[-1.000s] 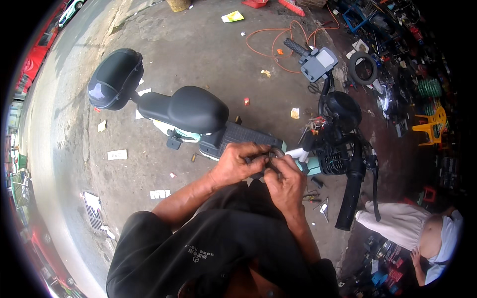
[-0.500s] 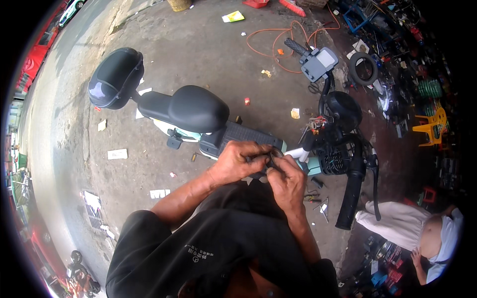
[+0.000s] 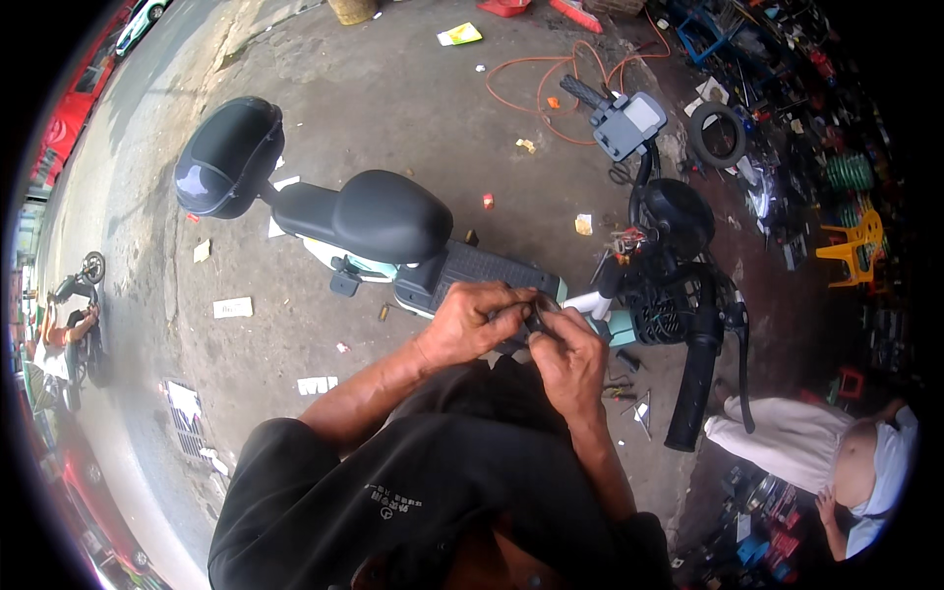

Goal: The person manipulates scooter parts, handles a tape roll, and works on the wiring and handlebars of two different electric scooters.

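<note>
My left hand (image 3: 462,324) and my right hand (image 3: 568,364) are close together over the front of the scooter's footboard (image 3: 467,270), fingers closed on a small dark curved part (image 3: 541,310) whose shape is largely hidden by them. The mint-and-black scooter stands side-on in front of me, with its padded seat (image 3: 388,216), rear top box (image 3: 228,157), and, to the right of my hands, its handlebar grip (image 3: 693,393), basket (image 3: 661,315) and phone holder (image 3: 629,128).
A seated person (image 3: 787,457) is at my lower right. A tyre (image 3: 718,110), yellow chair (image 3: 863,256), piled parts and an orange hose (image 3: 531,63) lie beyond the handlebars. Scraps and small tools (image 3: 624,393) litter the concrete. Left is a road with a motorbike rider (image 3: 74,329).
A motorbike with a rider has moved up along the road at the left from the lower edge. My hands have barely shifted, still closed around the small part.
</note>
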Demonstrator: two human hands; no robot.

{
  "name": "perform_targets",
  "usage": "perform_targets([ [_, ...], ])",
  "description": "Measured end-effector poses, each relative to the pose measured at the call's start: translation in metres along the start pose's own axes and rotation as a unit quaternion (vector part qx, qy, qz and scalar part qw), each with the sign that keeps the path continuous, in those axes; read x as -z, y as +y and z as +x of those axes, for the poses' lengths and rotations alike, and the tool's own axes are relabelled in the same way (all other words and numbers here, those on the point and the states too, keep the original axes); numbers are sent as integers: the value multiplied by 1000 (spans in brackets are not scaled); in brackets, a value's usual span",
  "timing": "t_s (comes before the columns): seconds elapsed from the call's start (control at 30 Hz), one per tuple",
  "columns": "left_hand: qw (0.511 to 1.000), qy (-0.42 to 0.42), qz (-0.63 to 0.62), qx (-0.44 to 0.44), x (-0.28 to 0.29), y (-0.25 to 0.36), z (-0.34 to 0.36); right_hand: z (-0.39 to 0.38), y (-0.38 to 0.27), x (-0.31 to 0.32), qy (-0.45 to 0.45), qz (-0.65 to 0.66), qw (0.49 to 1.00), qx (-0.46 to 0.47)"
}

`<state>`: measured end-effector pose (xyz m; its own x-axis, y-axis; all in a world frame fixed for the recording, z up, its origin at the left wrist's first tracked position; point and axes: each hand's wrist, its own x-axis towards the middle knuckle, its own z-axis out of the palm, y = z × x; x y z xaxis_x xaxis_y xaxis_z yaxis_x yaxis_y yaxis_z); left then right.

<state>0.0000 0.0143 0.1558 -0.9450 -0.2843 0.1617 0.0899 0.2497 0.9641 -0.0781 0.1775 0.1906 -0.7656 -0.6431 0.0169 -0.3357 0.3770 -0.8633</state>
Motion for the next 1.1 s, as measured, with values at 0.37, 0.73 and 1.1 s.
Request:
perform_targets([
  [0.37,1000,4,10,17,-1,2,0,2,-2,1,2,-39,999,28],
  [0.73,997,2,-49,55,4,7,3,3,-6,-2,4,-35,999,30],
  [1.1,996,6,-54,74,2,3,1,1,-4,-2,1,-16,1000,25],
])
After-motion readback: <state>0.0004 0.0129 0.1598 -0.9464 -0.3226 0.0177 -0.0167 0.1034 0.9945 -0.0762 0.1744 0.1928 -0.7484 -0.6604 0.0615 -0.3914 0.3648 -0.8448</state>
